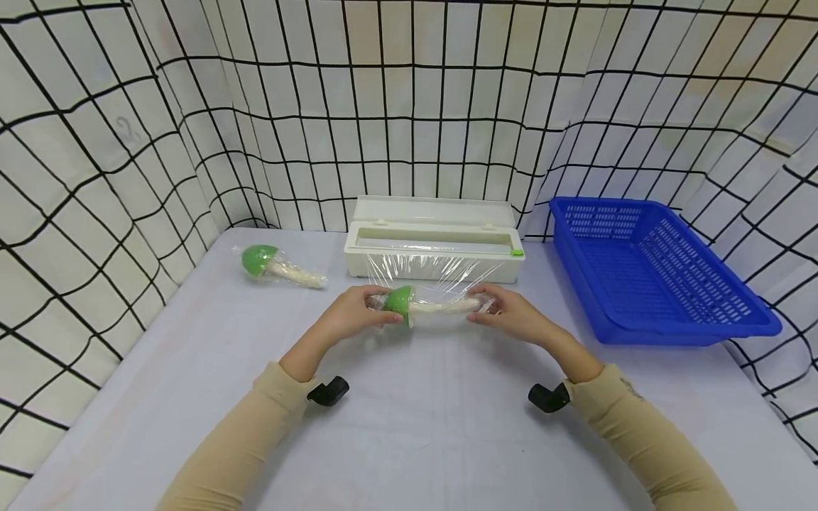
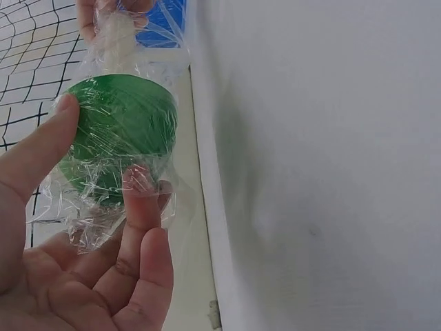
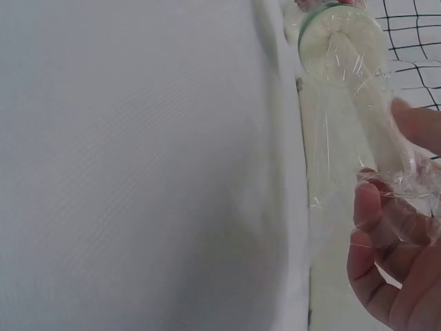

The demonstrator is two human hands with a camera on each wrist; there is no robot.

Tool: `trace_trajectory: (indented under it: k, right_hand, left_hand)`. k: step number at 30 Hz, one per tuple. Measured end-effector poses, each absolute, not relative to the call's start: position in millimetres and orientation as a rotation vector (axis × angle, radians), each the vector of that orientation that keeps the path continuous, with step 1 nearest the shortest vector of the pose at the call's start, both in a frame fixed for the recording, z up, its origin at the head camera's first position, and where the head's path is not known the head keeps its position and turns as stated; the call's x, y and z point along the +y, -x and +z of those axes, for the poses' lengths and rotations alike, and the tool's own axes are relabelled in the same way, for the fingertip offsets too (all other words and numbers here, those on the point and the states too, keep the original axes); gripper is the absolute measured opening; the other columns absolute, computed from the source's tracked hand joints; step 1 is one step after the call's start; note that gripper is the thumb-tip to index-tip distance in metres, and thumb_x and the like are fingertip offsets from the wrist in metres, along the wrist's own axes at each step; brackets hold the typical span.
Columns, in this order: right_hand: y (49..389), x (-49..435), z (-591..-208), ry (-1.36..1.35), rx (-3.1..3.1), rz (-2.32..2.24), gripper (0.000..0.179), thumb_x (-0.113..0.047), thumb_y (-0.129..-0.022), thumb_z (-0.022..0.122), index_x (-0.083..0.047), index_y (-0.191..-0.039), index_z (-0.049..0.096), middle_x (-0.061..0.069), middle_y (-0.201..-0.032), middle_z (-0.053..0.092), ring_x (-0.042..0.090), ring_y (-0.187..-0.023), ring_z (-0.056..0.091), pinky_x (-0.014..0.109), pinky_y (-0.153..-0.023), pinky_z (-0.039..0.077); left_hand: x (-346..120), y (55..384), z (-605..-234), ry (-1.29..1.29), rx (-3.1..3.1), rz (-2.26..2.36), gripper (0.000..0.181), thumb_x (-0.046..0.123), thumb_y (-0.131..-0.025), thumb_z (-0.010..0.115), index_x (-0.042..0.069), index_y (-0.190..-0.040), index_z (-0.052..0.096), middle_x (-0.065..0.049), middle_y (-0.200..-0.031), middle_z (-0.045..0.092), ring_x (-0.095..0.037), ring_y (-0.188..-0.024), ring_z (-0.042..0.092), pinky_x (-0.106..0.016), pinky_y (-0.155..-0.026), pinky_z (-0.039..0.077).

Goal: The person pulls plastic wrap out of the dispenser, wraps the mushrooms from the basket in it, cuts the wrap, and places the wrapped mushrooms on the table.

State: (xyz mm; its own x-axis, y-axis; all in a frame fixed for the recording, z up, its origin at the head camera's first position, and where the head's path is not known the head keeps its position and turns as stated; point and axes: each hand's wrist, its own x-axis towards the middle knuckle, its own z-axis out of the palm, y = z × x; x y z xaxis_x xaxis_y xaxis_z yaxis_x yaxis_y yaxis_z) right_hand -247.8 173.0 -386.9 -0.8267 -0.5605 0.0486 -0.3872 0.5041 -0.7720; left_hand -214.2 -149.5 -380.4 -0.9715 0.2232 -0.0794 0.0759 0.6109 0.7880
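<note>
A mushroom-shaped object with a green cap [image 1: 399,301] and a pale stem lies crosswise between my hands, covered in clear cling film. At the cap end my left hand [image 1: 353,312] grips it through the film; the left wrist view shows thumb and fingers round the green cap [image 2: 122,121]. Around the stem's end, my right hand [image 1: 514,312] holds the gathered film, and the right wrist view shows the pale stem [image 3: 368,114] under it. Cling film [image 1: 434,268] stretches back from the object to a white wrap dispenser [image 1: 434,266], whose lid stands raised.
At the left lies another green-capped mushroom shape [image 1: 258,260] wrapped in film. A blue plastic basket [image 1: 671,333] stands at the right. Black wire grid panels [image 1: 441,117] enclose the back and sides of the white-covered table [image 1: 434,440].
</note>
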Motion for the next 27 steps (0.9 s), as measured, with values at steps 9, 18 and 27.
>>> trace_trajectory:
  k: [9, 18, 27]
  right_hand:
    - [250.1, 165.6, -392.6, 0.860, 2.733, -1.101, 0.034, -0.011, -0.093, 0.077, -0.005, -0.125, 0.065, 0.005, -0.090, 0.065, 0.017, -0.074, 0.055, 0.028, -0.059, 0.046]
    - [254.1, 162.5, -394.9, 0.926, 2.866, -1.071, 0.036, -0.013, -0.094, 0.077, -0.001, -0.126, 0.071, 0.013, -0.113, 0.058, 0.023, -0.089, 0.059, 0.033, -0.072, 0.051]
    - [254.8, 159.5, -397.1, 1.013, 2.959, -1.023, 0.041, -0.014, -0.094, 0.077, 0.000, -0.132, 0.068, 0.007, -0.105, 0.060, 0.018, -0.085, 0.059, 0.030, -0.066, 0.050]
  left_hand:
    - [-148.0, 216.9, -378.0, -0.222, 2.694, 1.244, 0.067, 0.038, -0.088, 0.082, 0.004, -0.142, 0.060, -0.020, -0.136, 0.062, -0.034, -0.113, 0.062, -0.048, -0.090, 0.053]
    - [-149.7, 220.4, -376.5, -0.216, 2.693, 1.292, 0.069, 0.041, -0.090, 0.080, 0.013, -0.148, 0.054, -0.021, -0.131, 0.062, -0.036, -0.118, 0.060, -0.051, -0.091, 0.051]
    - [-152.4, 223.8, -379.6, -0.209, 2.629, 1.383, 0.063, 0.039, -0.096, 0.073, 0.018, -0.150, 0.048, -0.012, -0.102, 0.072, -0.023, -0.092, 0.068, -0.039, -0.079, 0.048]
